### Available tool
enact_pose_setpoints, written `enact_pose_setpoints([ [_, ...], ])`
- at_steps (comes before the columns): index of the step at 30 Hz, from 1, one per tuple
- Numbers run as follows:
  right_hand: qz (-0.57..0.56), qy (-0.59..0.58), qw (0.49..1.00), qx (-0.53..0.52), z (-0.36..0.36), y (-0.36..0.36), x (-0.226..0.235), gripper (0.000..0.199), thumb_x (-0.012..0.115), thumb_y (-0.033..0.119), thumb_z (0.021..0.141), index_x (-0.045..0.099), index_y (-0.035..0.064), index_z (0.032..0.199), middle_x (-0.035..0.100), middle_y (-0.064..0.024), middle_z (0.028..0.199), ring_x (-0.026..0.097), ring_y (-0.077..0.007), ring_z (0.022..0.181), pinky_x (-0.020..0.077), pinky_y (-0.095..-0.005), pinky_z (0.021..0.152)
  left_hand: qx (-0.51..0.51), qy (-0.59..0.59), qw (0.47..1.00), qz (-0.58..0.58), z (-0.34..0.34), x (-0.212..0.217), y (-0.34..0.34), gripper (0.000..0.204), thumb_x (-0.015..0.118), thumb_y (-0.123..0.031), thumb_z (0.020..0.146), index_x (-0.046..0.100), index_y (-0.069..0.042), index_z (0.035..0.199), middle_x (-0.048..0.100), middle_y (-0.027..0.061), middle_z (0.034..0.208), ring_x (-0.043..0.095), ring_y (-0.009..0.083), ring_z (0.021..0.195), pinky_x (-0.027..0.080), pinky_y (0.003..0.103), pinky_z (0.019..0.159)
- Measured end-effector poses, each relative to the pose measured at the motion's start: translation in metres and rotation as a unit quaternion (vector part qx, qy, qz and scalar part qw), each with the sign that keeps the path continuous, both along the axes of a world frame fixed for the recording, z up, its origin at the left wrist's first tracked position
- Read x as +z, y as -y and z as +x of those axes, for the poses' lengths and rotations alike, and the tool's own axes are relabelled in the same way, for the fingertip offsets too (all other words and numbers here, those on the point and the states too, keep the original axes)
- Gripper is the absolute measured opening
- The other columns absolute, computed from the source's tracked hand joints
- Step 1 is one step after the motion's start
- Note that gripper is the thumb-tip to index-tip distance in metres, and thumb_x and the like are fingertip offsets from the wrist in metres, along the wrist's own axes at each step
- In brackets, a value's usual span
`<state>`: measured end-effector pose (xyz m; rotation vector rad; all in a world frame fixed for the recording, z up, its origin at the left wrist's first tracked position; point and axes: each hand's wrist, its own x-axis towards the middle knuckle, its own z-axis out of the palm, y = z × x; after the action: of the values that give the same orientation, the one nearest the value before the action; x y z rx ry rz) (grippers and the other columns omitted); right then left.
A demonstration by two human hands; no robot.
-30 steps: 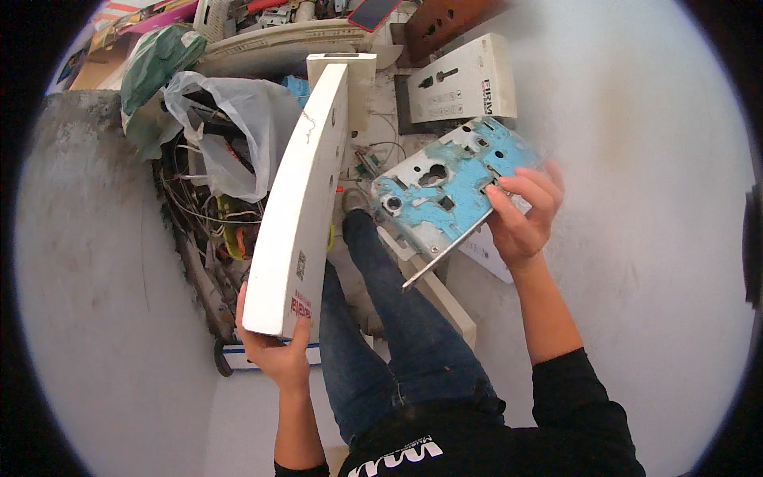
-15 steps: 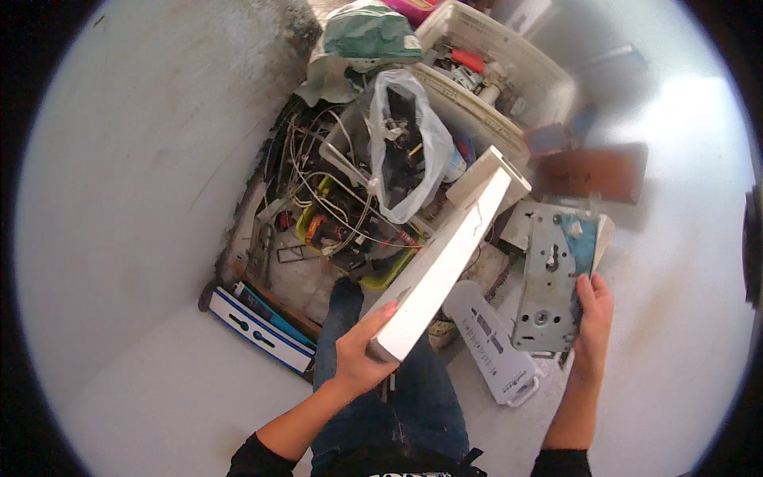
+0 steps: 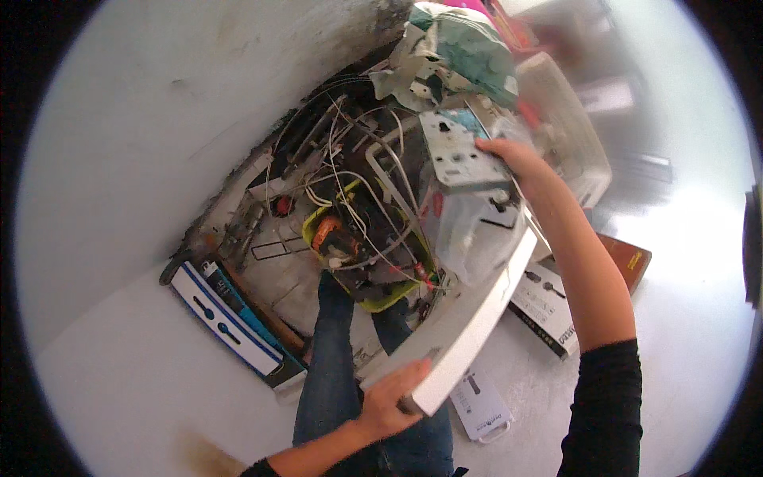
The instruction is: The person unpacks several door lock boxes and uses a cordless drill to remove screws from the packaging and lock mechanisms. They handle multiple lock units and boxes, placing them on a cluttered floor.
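My left hand (image 3: pixel 393 401) is closed around the near end of a long white panel (image 3: pixel 477 322), which slants up and away to the right. In my right hand (image 3: pixel 513 163) is a flat metal lock case (image 3: pixel 461 159) with several holes and a blue patch at its far end. It is held over the clutter, above a clear plastic bag (image 3: pixel 469 238). Beside the bag stands a yellow-green basket (image 3: pixel 369 306) with tangled cables and an orange-and-black thing (image 3: pixel 327 232) in it. The far end of the panel is partly hidden by my right forearm.
A grey wall rises at the left. Behind the lock case are a green-and-white sack (image 3: pixel 477 60) and a whitish plastic bin (image 3: pixel 584 151). Flat boxes (image 3: pixel 548 314) and a white package (image 3: pixel 481 405) lie at the right; a blue-and-white package (image 3: pixel 226 322) lies at the left.
My right hand has carried the lock case from the right side, up and leftward over the clutter. My left hand still holds the panel. The whole view has shifted.
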<state>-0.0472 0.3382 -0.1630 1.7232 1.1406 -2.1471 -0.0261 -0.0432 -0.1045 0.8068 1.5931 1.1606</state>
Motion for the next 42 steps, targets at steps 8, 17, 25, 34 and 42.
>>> enact_pose_setpoints([
  [8,0.165,0.154,0.974,0.029,-0.136,-0.087,-0.188,0.024,0.061,0.020,0.081,0.056,0.0035,0.098,0.061,-0.0125,0.091,0.061,-0.0257,0.075,0.0527,-0.0412,0.059,-0.091,0.041,0.995,0.020,-0.024,-0.052,0.041,0.053,0.070,-0.018,0.067,0.054,-0.013,0.116,0.052,0.0088,0.123,0.049,0.0273,0.114,0.040,0.042,0.093],
  [17,0.260,0.023,0.965,0.030,-0.085,-0.263,-0.413,0.020,0.060,0.011,0.081,0.053,0.0032,0.098,0.056,-0.0099,0.095,0.054,-0.0257,0.075,0.0480,-0.0399,0.062,-0.105,0.000,0.994,0.044,-0.044,-0.093,0.060,0.032,0.058,-0.018,0.078,0.057,-0.013,0.110,0.055,0.0065,0.119,0.051,0.0248,0.111,0.040,0.042,0.093],
  [25,0.154,0.027,0.973,-0.172,-0.118,-0.229,-0.434,0.022,0.056,0.012,0.083,0.052,0.0018,0.102,0.056,-0.0113,0.099,0.054,-0.0253,0.083,0.0482,-0.0381,0.069,-0.395,0.117,0.911,-0.031,-0.081,-0.103,0.025,0.048,0.067,-0.020,0.072,0.052,-0.015,0.117,0.052,0.0057,0.123,0.049,0.0256,0.114,0.042,0.041,0.093],
  [34,0.125,0.012,0.988,-0.095,-0.124,-0.184,-0.359,0.027,0.053,0.013,0.086,0.050,-0.0011,0.109,0.056,-0.0142,0.104,0.054,-0.0274,0.093,0.0503,-0.0392,0.076,-0.083,0.155,0.984,-0.006,-0.080,-0.079,0.024,0.068,0.074,-0.003,0.058,0.051,-0.014,0.122,0.049,0.0069,0.127,0.046,0.0254,0.118,0.039,0.039,0.097],
  [42,0.111,-0.094,0.928,0.342,-0.092,-0.034,-0.177,0.032,0.058,0.016,0.082,0.052,0.0037,0.111,0.058,-0.0083,0.105,0.057,-0.0191,0.092,0.0506,-0.0327,0.076,-0.006,0.119,0.993,0.004,-0.069,-0.061,0.009,0.070,0.076,-0.005,0.058,0.050,-0.015,0.122,0.050,0.0074,0.126,0.048,0.0246,0.116,0.040,0.038,0.096],
])
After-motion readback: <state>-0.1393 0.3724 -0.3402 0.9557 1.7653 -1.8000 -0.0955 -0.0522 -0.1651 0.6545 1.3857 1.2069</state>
